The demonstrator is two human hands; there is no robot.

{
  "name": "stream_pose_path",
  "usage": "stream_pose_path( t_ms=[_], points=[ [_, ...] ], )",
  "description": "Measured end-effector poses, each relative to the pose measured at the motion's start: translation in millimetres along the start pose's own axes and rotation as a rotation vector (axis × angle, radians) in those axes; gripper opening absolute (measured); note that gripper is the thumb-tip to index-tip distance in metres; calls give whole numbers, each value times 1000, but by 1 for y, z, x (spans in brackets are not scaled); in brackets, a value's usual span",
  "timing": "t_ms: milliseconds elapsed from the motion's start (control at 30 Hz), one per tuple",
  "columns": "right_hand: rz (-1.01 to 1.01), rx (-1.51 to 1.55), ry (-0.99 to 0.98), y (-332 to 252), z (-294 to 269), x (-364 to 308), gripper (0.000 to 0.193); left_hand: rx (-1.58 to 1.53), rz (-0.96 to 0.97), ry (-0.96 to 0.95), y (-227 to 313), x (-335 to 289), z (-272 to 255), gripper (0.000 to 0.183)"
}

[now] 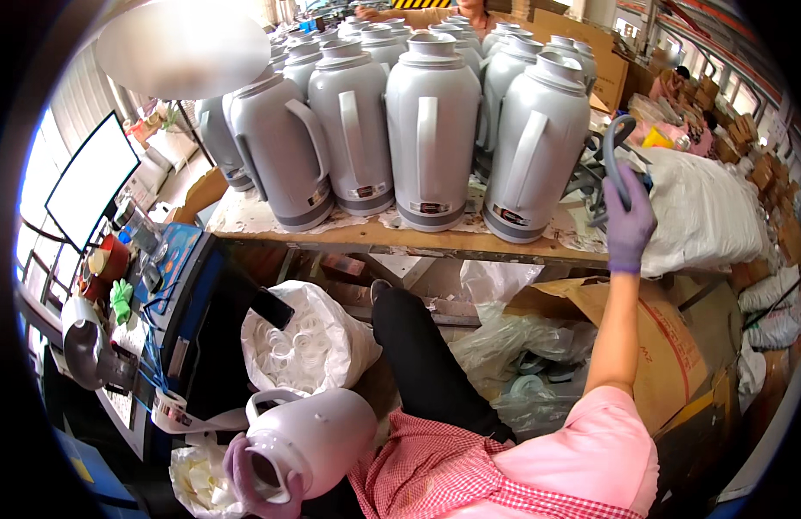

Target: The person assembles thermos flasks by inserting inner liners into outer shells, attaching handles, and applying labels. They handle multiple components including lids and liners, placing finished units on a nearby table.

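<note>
Held flask: lying tilted on its side by the lap, below the near edge of the table, toward the left; turning its open mouth away from that edge.
Flask risk: possibly slipping or rolling toward the floor on any loosening of the left fingers, with only the smooth rim in their grip.
Left hand: bending low beside the body, gloved; wrapping the fingers round the flask's mouth.
Grey handle: standing roughly upright above the table's near right corner, curling at the top.
Handle risk: perhaps snagging on the loose grey parts close by, or knocking the nearest standing flask through a careless swing.
Right hand: pointing forward on a nearly straight arm; pinching the handle with narrowed fingers.
Standing flasks: crowding the table up to its near edge.
White sack: bulging beside the right hand.
</note>
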State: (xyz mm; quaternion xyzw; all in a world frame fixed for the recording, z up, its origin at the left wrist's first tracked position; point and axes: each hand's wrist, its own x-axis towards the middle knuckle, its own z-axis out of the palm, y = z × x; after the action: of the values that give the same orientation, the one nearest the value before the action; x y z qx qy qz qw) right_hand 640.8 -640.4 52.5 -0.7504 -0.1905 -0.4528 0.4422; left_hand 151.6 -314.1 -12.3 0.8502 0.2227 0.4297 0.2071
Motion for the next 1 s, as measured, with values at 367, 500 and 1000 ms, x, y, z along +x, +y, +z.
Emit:
stream_pose_path(
  t_ms=[367, 500, 1000],
  points=[
    [-855, 1289, -1146, -252, 54, -171, 46, -99, 160, -263, 21, 23, 47, 47],
    [-557, 1114, -1217, -258, 96, -178, 71, -468, 252, -159, -7, -3, 19, 55],
    [1845, 1527, -1386, -303, 151, -330, 24, -58, -43, 173, 2, -79, -14, 94]
  ],
)
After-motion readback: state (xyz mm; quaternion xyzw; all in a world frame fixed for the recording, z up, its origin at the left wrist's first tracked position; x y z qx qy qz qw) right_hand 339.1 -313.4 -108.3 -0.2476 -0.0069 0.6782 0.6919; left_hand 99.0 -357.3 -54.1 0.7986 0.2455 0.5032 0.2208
